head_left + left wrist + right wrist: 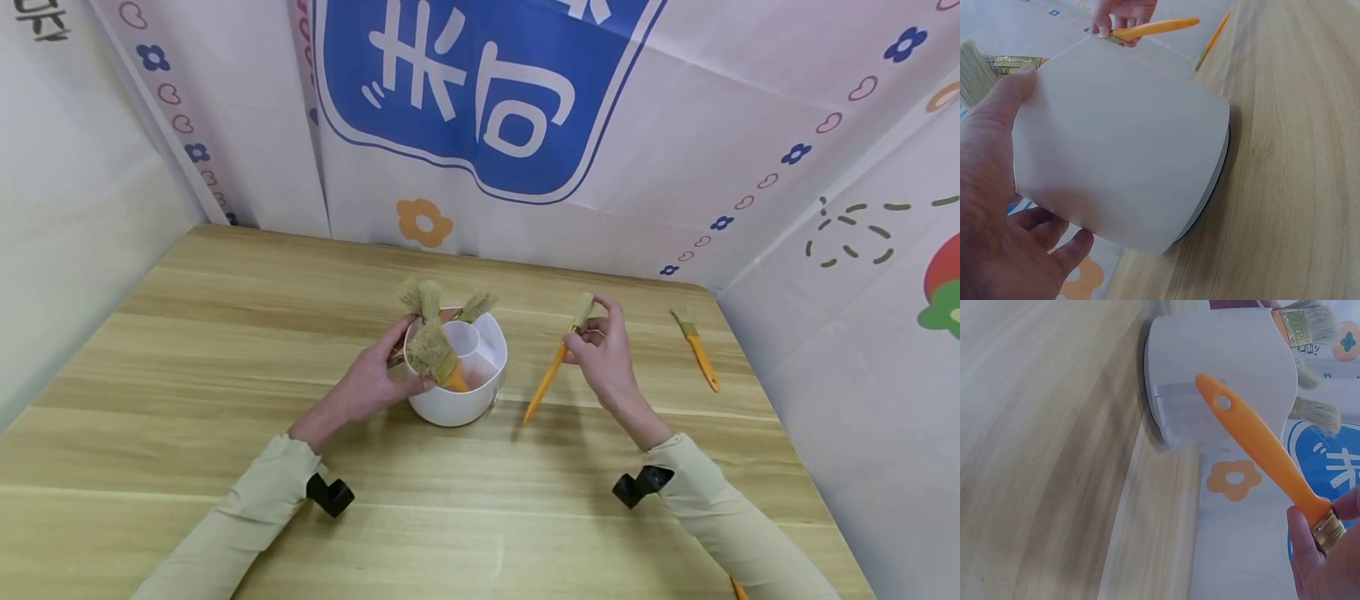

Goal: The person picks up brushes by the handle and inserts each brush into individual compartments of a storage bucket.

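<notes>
A white divided holder [456,408] stands on the wooden table, with several bristle brushes leaning out of its compartments. My left hand [371,375] grips its left side, thumb near the front rim and fingers behind; the left wrist view shows them spread around the white wall [1122,137]. One wide brush [452,375] with an orange handle leans over the rim by my left thumb. To the right of the holder, my right hand [606,358] pinches another orange-handled brush [547,382] near its metal ferrule [1329,531], bristles up and handle slanting down, apart from the holder.
Another orange-handled brush [701,358] lies near the table's right edge. An orange handle tip [738,589] shows beside the right sleeve at the bottom. Printed cloth walls [480,225] rise along the table's back and sides.
</notes>
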{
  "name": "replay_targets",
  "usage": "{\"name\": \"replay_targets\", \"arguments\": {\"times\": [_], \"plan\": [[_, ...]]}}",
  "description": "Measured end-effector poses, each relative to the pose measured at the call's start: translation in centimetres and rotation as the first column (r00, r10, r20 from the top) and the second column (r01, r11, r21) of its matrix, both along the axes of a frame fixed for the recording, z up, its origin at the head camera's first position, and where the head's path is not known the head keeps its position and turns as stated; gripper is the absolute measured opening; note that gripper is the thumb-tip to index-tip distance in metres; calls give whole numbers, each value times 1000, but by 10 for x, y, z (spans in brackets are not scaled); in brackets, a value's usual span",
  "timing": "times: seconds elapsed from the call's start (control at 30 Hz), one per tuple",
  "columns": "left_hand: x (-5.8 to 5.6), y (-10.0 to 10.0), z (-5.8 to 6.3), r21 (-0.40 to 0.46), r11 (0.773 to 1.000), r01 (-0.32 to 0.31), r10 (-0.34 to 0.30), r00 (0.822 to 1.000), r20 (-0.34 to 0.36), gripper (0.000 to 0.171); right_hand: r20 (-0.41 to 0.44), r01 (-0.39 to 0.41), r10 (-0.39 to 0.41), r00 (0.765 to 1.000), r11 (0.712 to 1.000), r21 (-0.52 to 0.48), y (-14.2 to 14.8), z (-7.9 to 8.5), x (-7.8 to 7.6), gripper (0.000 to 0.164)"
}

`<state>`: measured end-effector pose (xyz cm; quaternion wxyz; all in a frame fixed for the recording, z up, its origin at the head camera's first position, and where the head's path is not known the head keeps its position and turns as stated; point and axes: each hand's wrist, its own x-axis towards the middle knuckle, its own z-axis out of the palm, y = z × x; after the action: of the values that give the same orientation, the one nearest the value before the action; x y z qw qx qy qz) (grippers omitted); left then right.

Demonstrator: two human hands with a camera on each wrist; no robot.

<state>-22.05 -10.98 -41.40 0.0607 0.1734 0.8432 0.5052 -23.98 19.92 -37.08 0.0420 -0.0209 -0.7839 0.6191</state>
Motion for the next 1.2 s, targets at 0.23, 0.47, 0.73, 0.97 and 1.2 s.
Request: {"name": "replay_targets", "arguments": {"times": [0.23,0.47,0.73,0.97,1.2], "plan": [[0,-1,-2,7,1000,3,-3,1000,-10,94,-40,5,-6,999,999,-39,-8,4,0,66],[-1,0,-3,14,1000,1,0,1000,-29,92,-98,8,-18,995,995,-98,-19,9,-2,66],[-1,-1,-2,12,1000,1,0,1000,-28,92,-174,-16,-16,985,983,-184,-28,15,0,67],[0,0,-2,12,1000,3,-2,1000,-28,92,-204,-29,-21,979,971,-238,-33,19,2,67],[-2,0,-3,11,1000,5,-5,999,-35,91,-222,-40,-25,975,958,-283,-34,21,1,66]]}}
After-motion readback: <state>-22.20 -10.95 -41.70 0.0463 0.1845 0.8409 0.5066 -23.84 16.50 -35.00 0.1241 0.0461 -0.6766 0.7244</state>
